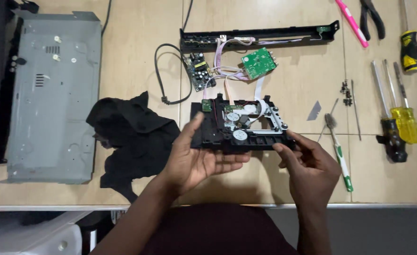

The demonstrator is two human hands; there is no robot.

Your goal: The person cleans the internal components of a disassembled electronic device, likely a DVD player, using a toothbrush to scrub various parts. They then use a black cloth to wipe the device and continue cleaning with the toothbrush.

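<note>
Both hands hold a black disc drive (241, 125) above the worktop (137, 66): left hand (196, 160) cupped under its left end, right hand (310, 165) fingers clamped on its right corner, ribbon cables (225, 71) trailing to circuit boards.

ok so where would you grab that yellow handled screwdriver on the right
Grip the yellow handle of the screwdriver, coming from above with fingers across its width. It lies flat, handle toward the table's near edge, thin shaft pointing away, and a black-handled screwdriver lies close on its left, so pinch carefully.

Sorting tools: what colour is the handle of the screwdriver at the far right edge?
Yellow and black screwdriver handle, head view.
</note>
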